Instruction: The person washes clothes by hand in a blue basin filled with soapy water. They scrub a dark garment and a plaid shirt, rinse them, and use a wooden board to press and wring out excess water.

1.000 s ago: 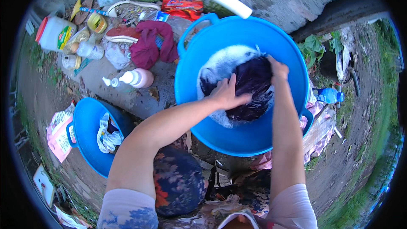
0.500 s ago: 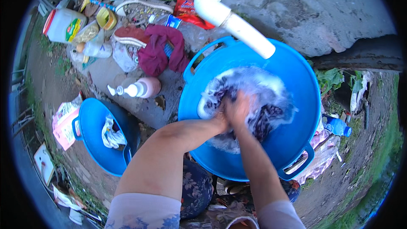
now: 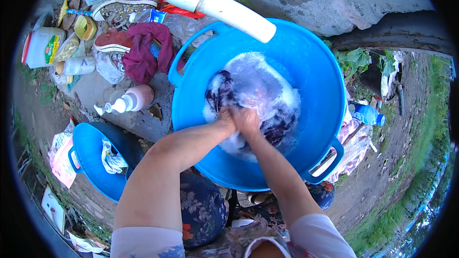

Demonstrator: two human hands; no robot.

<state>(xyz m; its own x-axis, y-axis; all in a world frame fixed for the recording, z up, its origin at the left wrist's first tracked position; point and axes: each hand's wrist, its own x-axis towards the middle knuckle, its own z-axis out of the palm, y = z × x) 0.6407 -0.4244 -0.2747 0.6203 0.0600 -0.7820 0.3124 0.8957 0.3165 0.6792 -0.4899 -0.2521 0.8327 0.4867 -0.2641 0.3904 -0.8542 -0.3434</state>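
A large blue plastic basin [image 3: 315, 71] holds soapy water and a dark wet garment [image 3: 272, 126] covered in white foam. My left hand [image 3: 227, 114] and my right hand [image 3: 247, 120] are pressed together in the middle of the basin, both closed on the dark garment in the suds. A white plastic pipe [image 3: 215, 2] ends over the basin's far rim.
A smaller blue basin [image 3: 91, 162] with a white cloth sits at my left. Behind it lie a pump bottle [image 3: 129, 100], a maroon cloth [image 3: 146, 52], shoes [image 3: 114, 40], a white jug [image 3: 43, 45] and packets. A water bottle [image 3: 366, 113] lies right, beside grass.
My hands were apart on the dark garment a second ago; they have come together in the basin's middle. More foam covers the garment. My head has shifted, bringing the pipe lower in view.
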